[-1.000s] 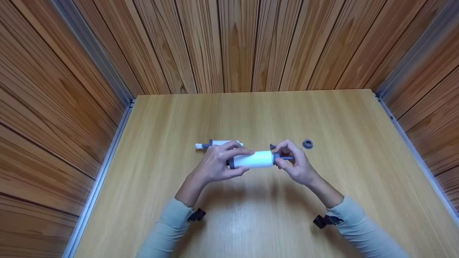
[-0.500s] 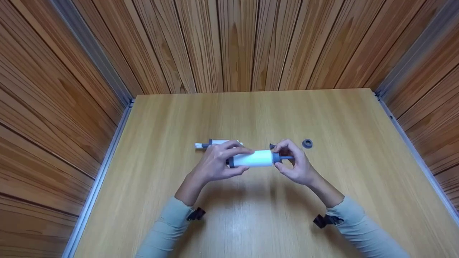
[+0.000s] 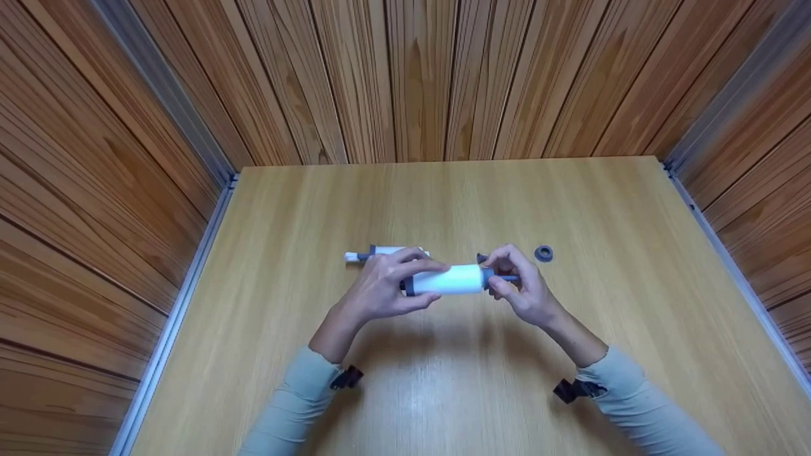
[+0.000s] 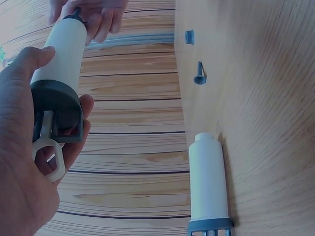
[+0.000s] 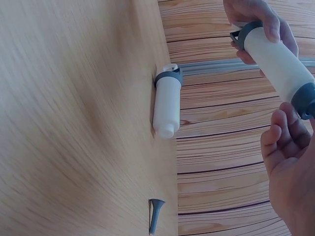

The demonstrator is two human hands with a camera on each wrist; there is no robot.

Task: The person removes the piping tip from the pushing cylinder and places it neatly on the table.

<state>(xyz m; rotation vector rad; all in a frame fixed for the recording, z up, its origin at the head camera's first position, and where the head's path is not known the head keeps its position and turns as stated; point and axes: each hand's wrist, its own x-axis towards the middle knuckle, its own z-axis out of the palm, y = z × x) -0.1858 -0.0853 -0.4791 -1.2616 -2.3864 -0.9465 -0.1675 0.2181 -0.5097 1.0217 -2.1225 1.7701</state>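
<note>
My left hand (image 3: 386,285) grips a large syringe with a white barrel (image 3: 455,280), held level above the table. In the left wrist view its dark collar (image 4: 55,96) and white pull ring (image 4: 60,163) lie within my left palm, with the thumb along the barrel. At the other end my right hand (image 3: 529,291) pinches the dark nozzle cap (image 3: 487,278) between thumb and fingers. A thin blue-grey tip (image 3: 510,277) sticks out of the cap to the right. The right wrist view shows only part of that cap (image 5: 304,98), at the frame's edge.
A second white syringe (image 4: 209,177) lies on the table (image 3: 405,202) behind my left hand, its nozzle end bare. To its right are a small dark funnel-shaped nozzle (image 4: 199,78) and a dark ring (image 3: 543,254). Wood-panelled walls (image 3: 418,82) enclose the table.
My right thumb and fingers have shifted round the nozzle cap, the thumb dropping to its lower side and then coming back up over it. The left hand and barrel have stayed almost still.
</note>
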